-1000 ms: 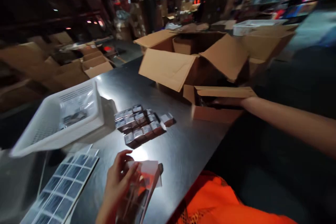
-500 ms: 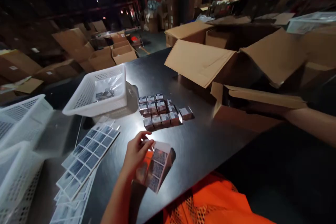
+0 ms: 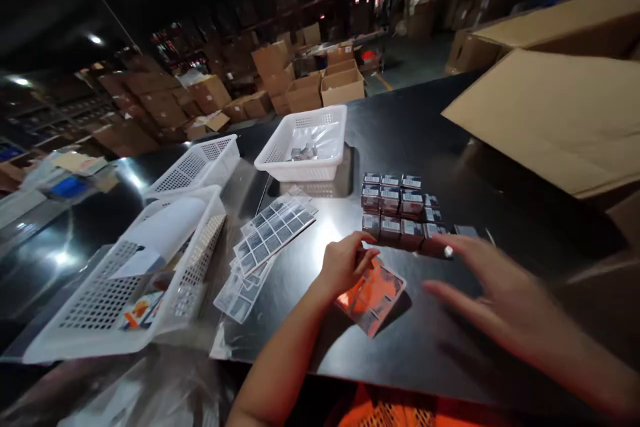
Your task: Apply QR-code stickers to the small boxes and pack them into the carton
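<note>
The clear, flat packet (image 3: 374, 300), glossy, flushed with orange and crossed by thin dark lines, sits at five o'clock in the view over the tabletop (image 3: 315, 353), with small dark boxes (image 3: 400, 199) wearing pale barcode labels at its one o'clock and printed sheets (image 3: 275, 235) at its ten. The left hand (image 3: 346, 261) pinches its eleven o'clock edge, fingers curled; at its three o'clock the right hand (image 3: 500, 287) (blurred, so I cannot tell whether it touches the boxes) holds thumb and fingers wide apart.
</note>
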{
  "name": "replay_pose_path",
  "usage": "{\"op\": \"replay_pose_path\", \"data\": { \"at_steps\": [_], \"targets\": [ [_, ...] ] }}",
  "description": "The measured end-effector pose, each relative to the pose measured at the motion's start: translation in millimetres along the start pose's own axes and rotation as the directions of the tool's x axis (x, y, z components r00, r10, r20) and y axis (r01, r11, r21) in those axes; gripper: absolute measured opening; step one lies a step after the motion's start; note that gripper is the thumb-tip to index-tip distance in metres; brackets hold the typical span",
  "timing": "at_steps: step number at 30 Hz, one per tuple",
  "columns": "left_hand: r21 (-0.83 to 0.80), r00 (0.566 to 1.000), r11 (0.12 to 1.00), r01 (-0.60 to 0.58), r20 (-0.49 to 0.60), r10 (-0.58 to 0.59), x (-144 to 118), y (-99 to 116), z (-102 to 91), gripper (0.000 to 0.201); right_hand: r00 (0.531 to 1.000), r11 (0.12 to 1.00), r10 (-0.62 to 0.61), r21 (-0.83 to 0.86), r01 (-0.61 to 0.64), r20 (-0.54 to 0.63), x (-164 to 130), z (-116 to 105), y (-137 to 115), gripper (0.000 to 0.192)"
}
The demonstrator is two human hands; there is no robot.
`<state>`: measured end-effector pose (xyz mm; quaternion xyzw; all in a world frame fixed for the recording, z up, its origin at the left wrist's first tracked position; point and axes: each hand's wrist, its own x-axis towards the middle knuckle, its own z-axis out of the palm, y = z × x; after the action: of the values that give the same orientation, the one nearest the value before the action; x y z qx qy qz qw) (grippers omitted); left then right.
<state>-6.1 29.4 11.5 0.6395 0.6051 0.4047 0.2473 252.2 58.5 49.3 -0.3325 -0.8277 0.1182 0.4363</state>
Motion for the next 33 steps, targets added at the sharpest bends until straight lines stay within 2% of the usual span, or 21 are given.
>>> {"op": "replay_pose_path", "data": {
  "at_steps": [2, 4, 5, 7, 9, 11, 13, 16, 19, 20, 22, 24, 26, 29, 33],
  "targets": [
    [-0.021, 1.000, 1.000, 0.007, 0.010, -0.007, -0.9, -0.8, -3.4, 0.018, 0.950, 0.983, 0.037, 0.160, -0.091, 0.311, 15.2, 37.1, -2.1, 0.065],
    [-0.068, 0.999, 0.997, 0.034, 0.011, -0.034, 0.1, -4.6, -8.8, 0.021, 0.862, 0.922, 0.126, 0.262, -0.284, 0.490, 26.9, 65.6, -3.9, 0.066],
    [-0.098, 0.998, 0.994, 0.055, 0.000, -0.055, 1.5, -7.5, -11.9, 0.023, 0.817, 0.872, 0.199, 0.282, -0.399, 0.541, 30.6, 75.6, -3.5, 0.060],
    [-0.164, 0.995, 0.981, 0.103, 0.003, -0.104, 5.5, -14.7, -18.5, 0.029, 0.739, 0.720, 0.341, 0.343, -0.603, 0.582, 33.4, 88.0, -0.5, 0.051],
    [-0.268, 0.985, 0.948, 0.173, 0.055, -0.164, 9.2, -20.7, -24.3, 0.038, 0.678, 0.583, 0.443, 0.387, -0.715, 0.586, 30.8, 92.6, 3.5, 0.046],
    [-0.389, 0.964, 0.883, 0.264, 0.130, -0.231, 10.8, -23.2, -28.4, 0.046, 0.642, 0.519, 0.486, 0.395, -0.758, 0.593, 25.4, 92.5, 6.9, 0.044],
    [-0.466, 0.943, 0.820, 0.332, 0.176, -0.282, 10.8, -22.5, -30.2, 0.047, 0.631, 0.516, 0.486, 0.384, -0.766, 0.605, 20.5, 89.9, 9.4, 0.047],
    [-0.483, 0.932, 0.797, 0.362, 0.168, -0.322, 10.8, -20.1, -29.6, 0.046, 0.635, 0.544, 0.454, 0.370, -0.753, 0.625, 17.5, 84.1, 11.3, 0.049],
    [-0.478, 0.921, 0.788, 0.388, 0.164, -0.354, 11.3, -19.3, -27.6, 0.047, 0.646, 0.619, 0.415, 0.321, -0.717, 0.641, 18.3, 77.6, 9.8, 0.045],
    [-0.472, 0.917, 0.787, 0.397, 0.169, -0.361, 11.2, -19.2, -26.5, 0.047, 0.670, 0.664, 0.398, 0.308, -0.682, 0.627, 18.5, 76.0, 8.6, 0.044],
    [-0.455, 0.910, 0.788, 0.415, 0.194, -0.368, 10.0, -18.3, -23.5, 0.044, 0.763, 0.778, 0.339, 0.293, -0.556, 0.550, 17.6, 74.5, 5.9, 0.041],
    [-0.434, 0.902, 0.792, 0.430, 0.231, -0.364, 7.7, -16.1, -19.3, 0.042, 0.868, 0.879, 0.248, 0.277, -0.388, 0.430, 14.3, 76.1, 3.3, 0.034],
    [-0.413, 0.896, 0.798, 0.438, 0.271, -0.352, 4.9, -12.9, -15.2, 0.042, 0.939, 0.949, 0.149, 0.221, -0.223, 0.309, 9.3, 80.2, 1.8, 0.023],
    [-0.392, 0.895, 0.814, 0.428, 0.307, -0.323, 1.8, -8.5, -11.3, 0.044, 0.979, 0.993, 0.041, 0.100, -0.062, 0.200, 1.4, 87.9, 1.0, 0.013],
    [-0.367, 0.908, 0.844, 0.391, 0.307, -0.287, 1.0, -8.0, -8.7, 0.045, 0.993, 1.000, -0.007, -0.017, 0.009, 0.119, -4.8, 93.0, -1.8, 0.006]
  ]
}}
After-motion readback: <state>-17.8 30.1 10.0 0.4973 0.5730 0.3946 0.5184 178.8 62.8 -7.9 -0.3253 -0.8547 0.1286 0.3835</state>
